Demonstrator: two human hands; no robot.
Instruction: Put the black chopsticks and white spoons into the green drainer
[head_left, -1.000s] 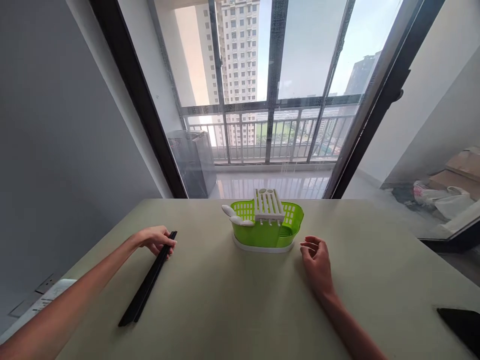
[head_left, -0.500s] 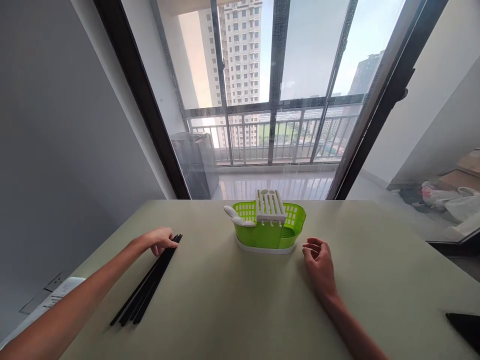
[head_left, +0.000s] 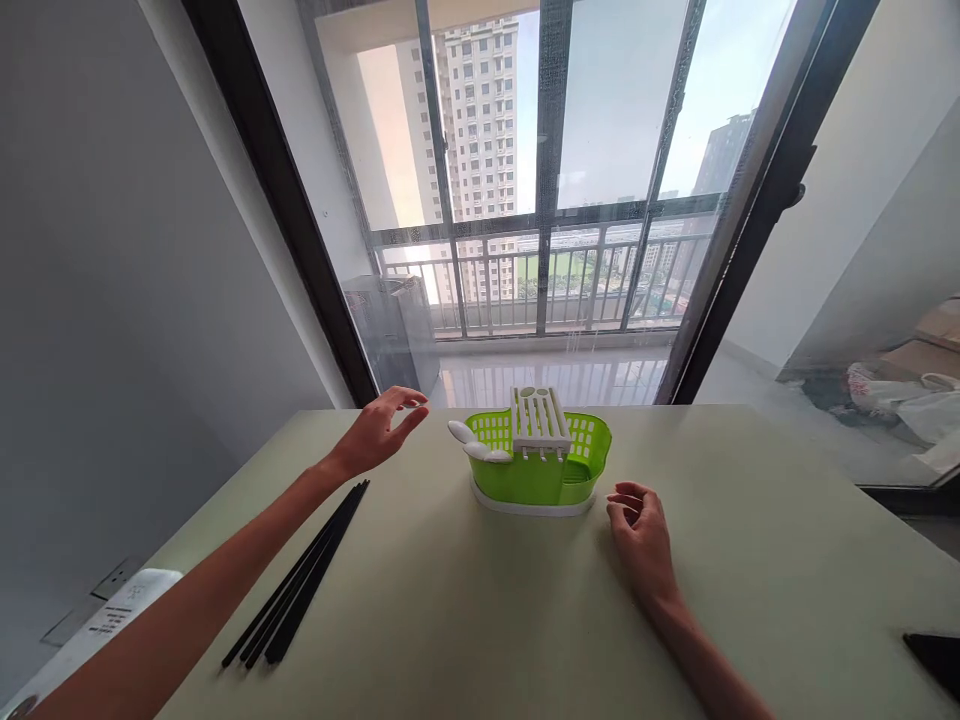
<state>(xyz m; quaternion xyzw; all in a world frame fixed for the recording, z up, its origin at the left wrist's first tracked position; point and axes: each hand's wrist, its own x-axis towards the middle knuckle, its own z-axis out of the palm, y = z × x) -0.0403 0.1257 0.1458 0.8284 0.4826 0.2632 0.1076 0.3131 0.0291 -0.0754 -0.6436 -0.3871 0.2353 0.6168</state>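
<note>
My left hand (head_left: 381, 428) is raised above the table, thumb and fingers apart, with nothing in it. Below it a bundle of black chopsticks (head_left: 304, 575) lies slanted on the tabletop. To its right stands a green plastic utensil basket (head_left: 525, 485) with a white base and a white slotted rack (head_left: 541, 420) across its top. White spoons (head_left: 475, 450) stick out at the basket's left end, their bowls outward. My right hand (head_left: 640, 525) rests on the table just right of the basket, fingers loosely curled and holding nothing, a gap showing between thumb and fingers.
The pale green table (head_left: 480, 610) reaches back to a glass door onto a balcony. A white object with printed markings (head_left: 124, 610) is at the left edge, partly behind my forearm. A black object (head_left: 934, 655) lies at the right edge.
My left hand has let go of the chopsticks, lifted, and moved right and away from me toward the basket, its fingers spreading. The chopsticks lie where they were. My right hand has stayed still.
</note>
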